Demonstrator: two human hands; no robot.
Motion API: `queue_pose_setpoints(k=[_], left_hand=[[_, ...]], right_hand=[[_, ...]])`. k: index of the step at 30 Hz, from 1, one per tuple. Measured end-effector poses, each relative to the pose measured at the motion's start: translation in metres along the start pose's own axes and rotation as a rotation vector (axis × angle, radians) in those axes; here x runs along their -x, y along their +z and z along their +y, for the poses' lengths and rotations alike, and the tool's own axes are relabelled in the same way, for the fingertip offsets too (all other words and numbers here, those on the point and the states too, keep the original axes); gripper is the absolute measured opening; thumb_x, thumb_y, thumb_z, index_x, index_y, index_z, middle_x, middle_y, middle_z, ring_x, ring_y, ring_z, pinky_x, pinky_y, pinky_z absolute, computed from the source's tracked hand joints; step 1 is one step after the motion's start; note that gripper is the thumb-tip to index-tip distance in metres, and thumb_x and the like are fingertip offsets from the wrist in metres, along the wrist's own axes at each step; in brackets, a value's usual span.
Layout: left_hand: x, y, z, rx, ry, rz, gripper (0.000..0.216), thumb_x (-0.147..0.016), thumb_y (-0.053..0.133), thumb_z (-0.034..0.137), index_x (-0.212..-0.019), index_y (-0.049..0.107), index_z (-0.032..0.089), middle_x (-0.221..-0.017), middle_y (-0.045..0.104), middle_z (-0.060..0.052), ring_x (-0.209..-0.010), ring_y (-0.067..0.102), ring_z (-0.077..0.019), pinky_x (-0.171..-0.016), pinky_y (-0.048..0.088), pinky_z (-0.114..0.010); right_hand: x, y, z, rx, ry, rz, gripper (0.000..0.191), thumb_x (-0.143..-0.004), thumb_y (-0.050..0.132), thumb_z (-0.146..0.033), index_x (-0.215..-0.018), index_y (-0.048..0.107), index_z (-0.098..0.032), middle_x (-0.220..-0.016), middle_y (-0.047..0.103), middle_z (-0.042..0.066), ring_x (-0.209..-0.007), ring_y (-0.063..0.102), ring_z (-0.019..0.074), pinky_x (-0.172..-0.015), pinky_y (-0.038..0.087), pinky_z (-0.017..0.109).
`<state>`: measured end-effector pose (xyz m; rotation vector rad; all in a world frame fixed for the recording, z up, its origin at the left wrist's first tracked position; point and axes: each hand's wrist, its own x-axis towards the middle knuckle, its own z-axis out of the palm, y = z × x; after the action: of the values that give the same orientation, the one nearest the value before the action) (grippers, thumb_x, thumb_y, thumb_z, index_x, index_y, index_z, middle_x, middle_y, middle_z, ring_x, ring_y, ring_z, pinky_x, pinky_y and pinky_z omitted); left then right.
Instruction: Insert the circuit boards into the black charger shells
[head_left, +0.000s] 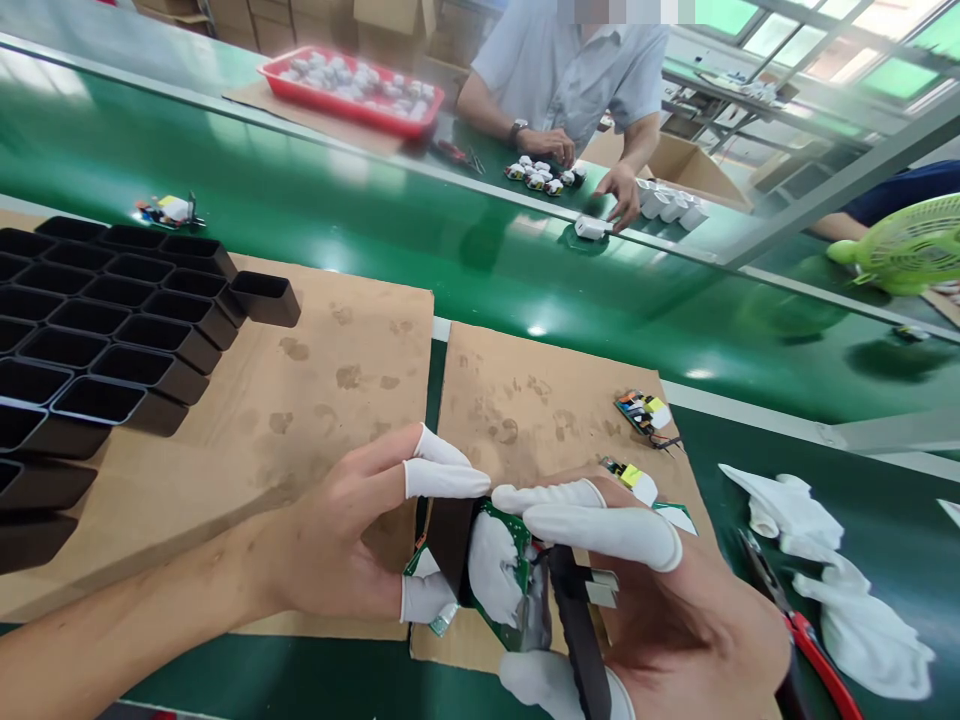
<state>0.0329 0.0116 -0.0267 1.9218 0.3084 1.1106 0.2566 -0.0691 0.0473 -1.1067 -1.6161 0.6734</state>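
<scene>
Circuit board (495,570), coated with thick white paste, is sitting between the fingers of both your hands. Far to the left of your fingers, a cluster of black rectangular housings (154,412) is standing with open ends up on a cardboard sheet (337,340), one housing (271,302) jutting out at its right. Your left hand (337,545) is gripping a black plastic sleeve (448,535), fingers above and thumb below, all in white finger cots (448,478). The board is meeting this sleeve's right side; how far it is reaching inside, I cannot tell. Your right hand (675,610) is closing its fingers around the board's other end and a black end cap (576,620) bearing metal prongs (602,588). Beyond those fingers, another board (643,412) with a yellow patch is lying. Right of them, red-handled pliers (814,650) are resting beside crumpled white cloths (870,625).
</scene>
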Motion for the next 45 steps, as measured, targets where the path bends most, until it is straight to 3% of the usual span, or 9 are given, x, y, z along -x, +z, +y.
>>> queue_pose_setpoints(k=[7,13,19,23,26,30,35,45], left_hand=[[0.001,0.002,-0.002,0.014,0.012,0.009,0.072,-0.084,0.092,0.011,-0.151,0.065,0.024,-0.118,0.073,-0.011,-0.105,0.077,-0.0273,-0.087,0.067,-0.039],[0.001,0.001,-0.002,0.013,-0.009,0.008,0.075,-0.084,0.092,0.013,-0.153,0.064,0.028,-0.118,0.075,-0.011,-0.103,0.077,-0.0283,-0.086,0.068,-0.042],[0.000,0.001,0.000,-0.001,0.002,0.011,0.076,-0.085,0.093,0.015,-0.153,0.063,0.030,-0.115,0.074,-0.010,-0.102,0.077,-0.0293,-0.082,0.068,-0.042],[-0.001,0.001,0.001,0.003,-0.005,0.035,0.074,-0.083,0.096,0.014,-0.148,0.065,0.027,-0.116,0.073,-0.010,-0.103,0.076,-0.0264,-0.084,0.068,-0.038],[-0.002,0.002,0.001,0.005,-0.011,0.038,0.069,-0.086,0.096,0.017,-0.146,0.065,0.026,-0.115,0.074,-0.010,-0.103,0.076,-0.0252,-0.085,0.067,-0.036],[-0.003,0.001,0.000,0.001,-0.001,0.024,0.067,-0.086,0.096,0.019,-0.145,0.065,0.027,-0.117,0.075,-0.011,-0.106,0.076,-0.0267,-0.086,0.068,-0.038],[-0.002,0.002,-0.001,-0.005,0.028,0.021,0.069,-0.086,0.093,0.016,-0.148,0.065,0.026,-0.117,0.074,-0.012,-0.104,0.077,-0.0277,-0.085,0.069,-0.040],[-0.001,0.001,-0.002,-0.016,0.011,0.005,0.079,-0.083,0.093,0.017,-0.153,0.062,0.033,-0.114,0.074,-0.011,-0.100,0.078,-0.0316,-0.080,0.070,-0.045]], right_hand=[[-0.002,-0.002,0.003,-0.012,-0.025,-0.061,0.058,-0.079,0.108,-0.027,-0.132,0.085,-0.031,-0.105,0.084,0.006,-0.089,0.078,0.0253,-0.071,0.066,0.036],[-0.003,0.001,-0.002,0.001,-0.002,0.002,0.051,-0.078,0.108,-0.028,-0.125,0.086,-0.031,-0.096,0.081,0.003,-0.083,0.076,0.0231,-0.069,0.065,0.034],[-0.003,0.000,0.003,0.008,-0.045,-0.038,0.060,-0.075,0.109,-0.024,-0.130,0.085,-0.028,-0.101,0.084,0.006,-0.084,0.078,0.0265,-0.070,0.066,0.038],[0.004,0.001,0.001,-0.028,0.011,0.096,0.052,-0.074,0.110,-0.035,-0.120,0.087,-0.029,-0.101,0.085,0.009,-0.087,0.080,0.0302,-0.065,0.068,0.037],[0.008,0.001,-0.003,-0.018,0.041,0.183,0.048,-0.076,0.109,-0.043,-0.116,0.088,-0.028,-0.100,0.085,0.010,-0.089,0.081,0.0325,-0.074,0.072,0.041],[0.011,0.000,-0.005,0.009,0.025,0.101,0.050,-0.074,0.110,-0.045,-0.117,0.089,-0.029,-0.096,0.084,0.009,-0.088,0.081,0.0317,-0.071,0.071,0.039],[0.016,0.008,-0.004,0.030,0.121,0.188,0.047,-0.077,0.108,-0.048,-0.117,0.088,-0.032,-0.104,0.083,0.009,-0.099,0.080,0.0326,-0.077,0.070,0.041],[0.009,0.006,-0.005,0.024,0.077,0.091,0.046,-0.080,0.108,-0.033,-0.121,0.086,-0.034,-0.106,0.084,0.006,-0.090,0.078,0.0273,-0.070,0.066,0.037]])
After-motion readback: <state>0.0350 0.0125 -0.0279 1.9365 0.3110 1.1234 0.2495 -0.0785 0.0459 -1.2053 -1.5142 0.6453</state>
